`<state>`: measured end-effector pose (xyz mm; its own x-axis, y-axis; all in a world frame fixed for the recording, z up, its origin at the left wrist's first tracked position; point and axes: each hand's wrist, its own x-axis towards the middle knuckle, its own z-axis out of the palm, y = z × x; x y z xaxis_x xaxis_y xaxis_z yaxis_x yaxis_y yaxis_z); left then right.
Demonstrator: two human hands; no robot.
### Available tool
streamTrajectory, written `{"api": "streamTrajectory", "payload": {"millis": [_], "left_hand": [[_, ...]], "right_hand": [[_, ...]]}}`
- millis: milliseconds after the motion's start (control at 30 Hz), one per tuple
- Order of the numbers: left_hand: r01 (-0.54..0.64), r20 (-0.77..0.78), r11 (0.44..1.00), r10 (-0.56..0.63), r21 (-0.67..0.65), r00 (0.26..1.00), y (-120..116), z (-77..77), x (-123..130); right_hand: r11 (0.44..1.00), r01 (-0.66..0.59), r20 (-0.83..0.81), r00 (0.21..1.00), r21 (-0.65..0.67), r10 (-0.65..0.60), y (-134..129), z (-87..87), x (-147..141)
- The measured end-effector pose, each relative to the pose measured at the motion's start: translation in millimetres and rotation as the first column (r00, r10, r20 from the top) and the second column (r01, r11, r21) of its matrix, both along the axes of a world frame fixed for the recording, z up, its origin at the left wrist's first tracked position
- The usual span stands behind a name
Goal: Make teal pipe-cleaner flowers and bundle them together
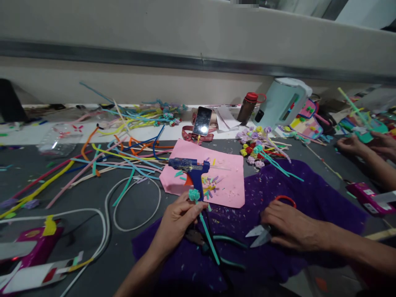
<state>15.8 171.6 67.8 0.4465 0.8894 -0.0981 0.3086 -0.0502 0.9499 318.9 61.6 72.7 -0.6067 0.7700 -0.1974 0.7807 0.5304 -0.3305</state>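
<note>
Near the glue gun (196,170), the left hand (175,218) pinches a turquoise flower (194,195); to the gun's right, the right hand (289,225) grips scissors (262,237) (blades parted).

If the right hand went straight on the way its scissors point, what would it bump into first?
Probably the pliers' upper teal handle: its end lies just beyond the tips of the scissors in the right hand. Depth is unclear, so they might pass above it.

The flower (194,195) I hold is fuzzy and matt, my scissors (262,238) smooth-bladed metal, the glue gun (198,176) plastic, the phone (202,119) glossy, the dim purple cloth (305,181) perhaps velvety.
</note>
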Motion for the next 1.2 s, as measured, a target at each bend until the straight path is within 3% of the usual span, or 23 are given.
{"api": "streamTrajectory", "payload": {"millis": [167,333,500,600,700,733,767,800,833,900,933,1000,1067,1133,1200], "left_hand": [[0.026,-0.015,1.000,-0.026,-0.014,1.000,1,-4.8,-2],[0.016,-0.048,1.000,-0.017,-0.021,0.999,1,-4.3,-1],[-0.007,0.010,0.996,0.008,-0.092,1.000,0,-0.6,0],[-0.012,0.055,0.992,0.019,-0.126,0.998,0,0.8,-1],[-0.001,0.078,0.993,0.010,-0.120,0.997,-1,2.1,0],[0.009,0.086,0.992,0.002,-0.122,0.996,-2,2.5,0],[0.021,0.094,0.991,-0.009,-0.131,0.995,-3,3.0,1],[0.037,0.104,0.988,-0.022,-0.147,0.994,-4,3.4,2],[0.055,0.117,0.984,-0.035,-0.167,0.992,-6,3.8,3],[0.094,0.154,0.974,-0.063,-0.208,0.986,-9,4.7,4],[0.115,0.175,0.967,-0.076,-0.227,0.982,-10,5.1,4],[0.146,0.215,0.952,-0.089,-0.267,0.973,-11,5.5,4],[0.148,0.246,0.946,-0.076,-0.290,0.966,-11,4.6,2],[0.107,0.279,0.954,-0.026,-0.281,0.960,-8,2.0,0],[0.041,0.310,0.961,0.047,-0.273,0.949,-5,-2.1,-3]], "right_hand": [[0.976,0.046,0.034,0.998,0.213,-0.054,-2,-7.4,14],[0.887,0.117,0.141,0.970,0.447,-0.199,17,-8.0,37],[0.888,0.064,0.270,0.941,0.456,-0.206,38,-19.1,78],[0.887,0.088,0.286,0.928,0.453,-0.239,42,-27.8,87],[0.838,0.267,0.117,0.925,0.476,-0.362,43,-19.6,57],[0.834,0.340,-0.033,0.931,0.436,-0.362,45,-13.8,38],[0.864,0.393,-0.193,0.918,0.314,-0.347,48,-7.7,16],[0.904,0.411,-0.334,0.873,0.115,-0.355,53,-2.4,-7],[0.910,0.401,-0.475,0.784,-0.105,-0.400,60,1.4,-31],[0.842,0.262,-0.654,0.536,-0.472,-0.534,77,3.0,-76],[0.797,0.159,-0.694,0.412,-0.583,-0.590,86,1.1,-95],[0.701,-0.045,-0.688,0.245,-0.712,-0.683,101,-5.3,-126],[0.639,-0.133,-0.651,0.083,-0.758,-0.755,110,-10.3,-145],[0.625,-0.138,-0.626,-0.039,-0.769,-0.779,116,-10.3,-152],[0.645,-0.090,-0.634,-0.122,-0.759,-0.764,119,-5.0,-149]]}}
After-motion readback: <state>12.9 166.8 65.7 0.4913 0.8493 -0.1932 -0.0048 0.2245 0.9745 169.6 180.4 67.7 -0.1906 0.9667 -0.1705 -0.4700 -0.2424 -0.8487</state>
